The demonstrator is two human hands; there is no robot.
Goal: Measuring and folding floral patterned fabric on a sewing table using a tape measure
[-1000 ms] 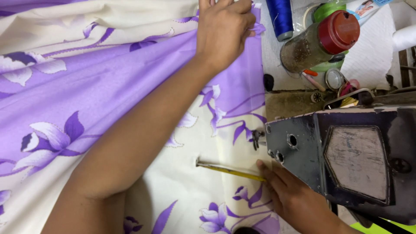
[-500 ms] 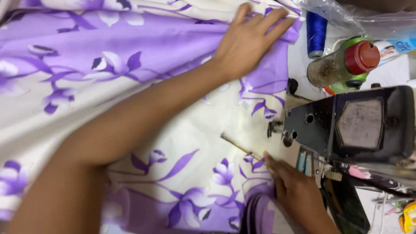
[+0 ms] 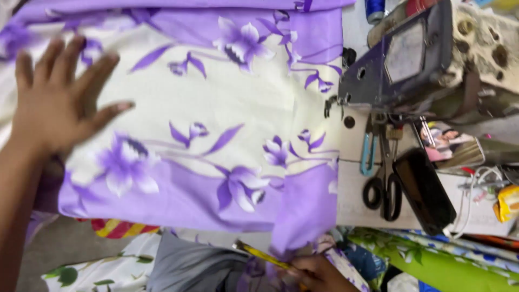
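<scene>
Smoothing the purple flowered cloth (image 3: 216,124) with left hand (image 3: 59,97) spread flat, right hand (image 3: 319,273) gripping a yellow ruler (image 3: 259,254); seemingly lining up for the sewing machine (image 3: 411,59).

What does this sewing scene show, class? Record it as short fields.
Left hand: flat, fingers spread on the purple and cream floral fabric
Right hand: at the fabric's lower edge, gripping a thin yellow stick-like tool
Machine: dark metal sewing machine at the fabric's right edge
Beside it: black-handled scissors, black phone
</scene>
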